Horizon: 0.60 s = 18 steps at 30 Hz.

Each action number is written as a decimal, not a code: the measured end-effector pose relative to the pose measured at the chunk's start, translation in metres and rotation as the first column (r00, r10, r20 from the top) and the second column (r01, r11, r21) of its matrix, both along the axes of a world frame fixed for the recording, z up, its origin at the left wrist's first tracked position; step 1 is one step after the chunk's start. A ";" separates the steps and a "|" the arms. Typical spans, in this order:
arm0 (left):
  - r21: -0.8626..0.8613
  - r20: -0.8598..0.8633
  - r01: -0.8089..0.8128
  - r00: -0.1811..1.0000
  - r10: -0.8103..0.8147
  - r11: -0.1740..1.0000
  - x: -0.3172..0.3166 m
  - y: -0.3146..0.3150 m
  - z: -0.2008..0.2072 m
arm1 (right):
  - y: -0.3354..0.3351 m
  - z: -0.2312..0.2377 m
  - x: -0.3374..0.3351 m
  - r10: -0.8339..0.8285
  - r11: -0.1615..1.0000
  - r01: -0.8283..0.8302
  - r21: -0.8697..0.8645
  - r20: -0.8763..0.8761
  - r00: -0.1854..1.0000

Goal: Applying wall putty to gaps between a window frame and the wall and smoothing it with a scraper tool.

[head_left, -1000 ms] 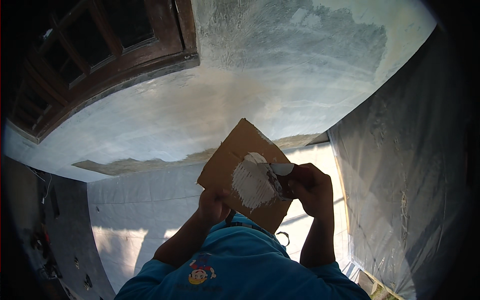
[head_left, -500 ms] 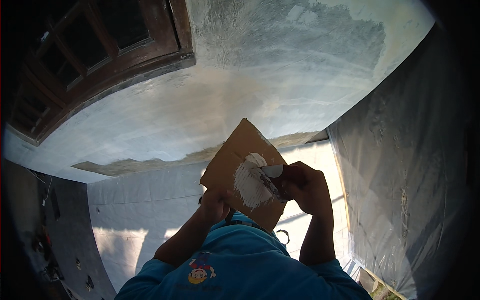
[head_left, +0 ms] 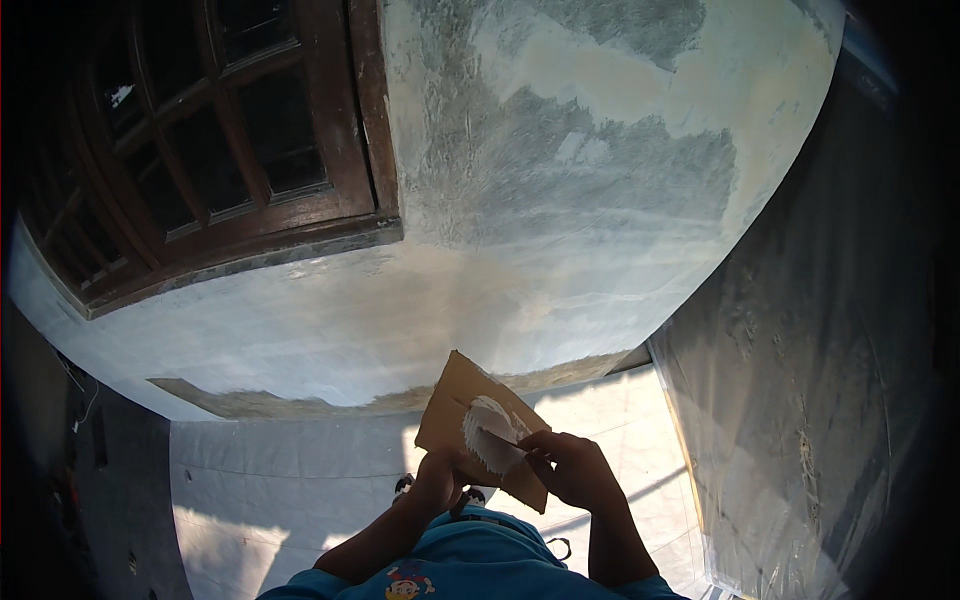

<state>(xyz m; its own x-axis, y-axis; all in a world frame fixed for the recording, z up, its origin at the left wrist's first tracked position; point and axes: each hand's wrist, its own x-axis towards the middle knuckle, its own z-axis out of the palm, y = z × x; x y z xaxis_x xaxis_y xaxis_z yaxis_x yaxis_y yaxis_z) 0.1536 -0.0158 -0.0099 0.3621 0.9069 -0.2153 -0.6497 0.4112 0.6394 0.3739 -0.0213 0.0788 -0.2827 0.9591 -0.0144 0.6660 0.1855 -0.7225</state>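
Observation:
In front of my waist, my left hand (head_left: pixel 437 483) grips a flat brown board (head_left: pixel 445 412) by its near left edge, with the board's corners pointing outward like a diamond. White putty (head_left: pixel 478 418) is spread over the middle of the board. My right hand (head_left: pixel 573 468) is closed around a putty knife (head_left: pixel 503 448), whose blade lies over the putty, apparently touching it. The knife's handle is mostly hidden by my fingers. Ahead stands the wall (head_left: pixel 420 300), coated pale in places, with grey rough patches (head_left: pixel 610 165) higher up.
A brown wooden window frame (head_left: pixel 290 225) with dark panes is set in the wall at upper left. An uncoated strip (head_left: pixel 260 405) runs along the wall's foot. Pale sheeting (head_left: pixel 300 470) covers the sunlit floor, and a dark plastic sheet (head_left: pixel 790 380) hangs at right. My shoes (head_left: pixel 472 498) show below the board.
The view has tilted up, showing more wall and window. Board and hands now sit lower in the picture. The knife has turned, its blade now pointing up and left across the putty.

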 end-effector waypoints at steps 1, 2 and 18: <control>0.008 0.000 -0.003 1.000 0.003 1.000 0.001 0.000 0.000 | 0.000 -0.001 0.000 0.002 1.000 -0.002 0.001 -0.017 1.000; 0.011 -0.018 -0.018 1.000 0.018 1.000 0.002 0.000 -0.002 | 0.000 -0.001 0.001 0.004 1.000 -0.004 0.008 -0.017 1.000; -0.004 -0.043 -0.044 0.998 0.044 0.999 0.004 0.000 -0.004 | -0.004 -0.001 -0.001 -0.030 0.997 0.033 0.066 -0.049 0.998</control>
<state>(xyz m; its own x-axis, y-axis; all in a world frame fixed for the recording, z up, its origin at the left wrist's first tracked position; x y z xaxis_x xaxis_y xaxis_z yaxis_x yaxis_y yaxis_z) 0.1573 -0.0159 -0.0137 0.3123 0.9206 -0.2344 -0.6394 0.3862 0.6648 0.3726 -0.0253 0.0783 -0.2509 0.9660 0.0626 0.6375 0.2136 -0.7403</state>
